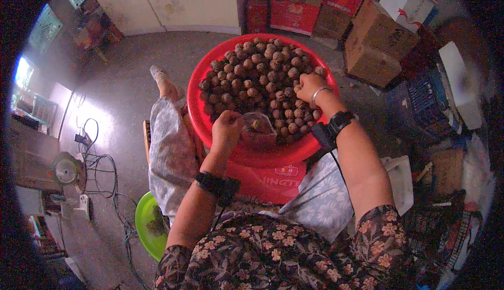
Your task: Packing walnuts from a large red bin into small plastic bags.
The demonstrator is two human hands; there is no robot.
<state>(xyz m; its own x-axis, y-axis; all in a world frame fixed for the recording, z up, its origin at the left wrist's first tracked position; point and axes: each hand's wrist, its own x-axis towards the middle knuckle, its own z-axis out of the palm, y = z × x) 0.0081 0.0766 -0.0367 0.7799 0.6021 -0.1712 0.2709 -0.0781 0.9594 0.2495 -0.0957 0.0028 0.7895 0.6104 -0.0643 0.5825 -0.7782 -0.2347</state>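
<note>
A round red plastic basin (197,120) full of walnuts (252,69) stands before me. My left hand (227,126) is at its near left side, fingers drawn together beside a clear plastic container or bag (258,132) with at least one walnut in it; whether the fingers grip its edge cannot be told. My right hand (311,87) is over the walnuts at the right side of the basin, fingers curled down; what lies under its fingertips is hidden.
A green basin (145,223) stands on the floor at the lower left. Dark cables (114,179) run over the floor beside a round fan-like device (65,170). Cardboard boxes (370,61) are stacked at the upper right. A white tray (401,183) lies right of my leg.
</note>
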